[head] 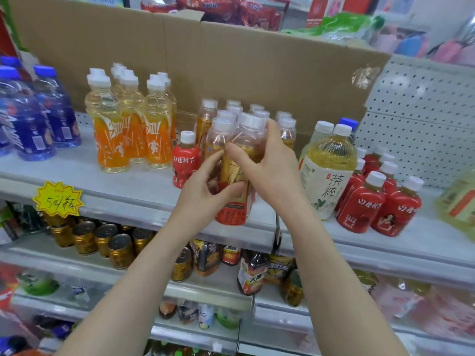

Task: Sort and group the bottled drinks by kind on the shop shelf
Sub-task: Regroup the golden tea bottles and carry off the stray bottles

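Bare shelf front (orange bottles behind)

You have at least three blue bottles at the shelf's left, then at least six orange-label bottles and about ten amber tea bottles, whose back rows are too crowded for a sure count. One lone red bottle stands left of those. At the right you have at least six more red bottles and two large pale tea bottles.

glossy clear plastic bottles, matt cardboard sheet
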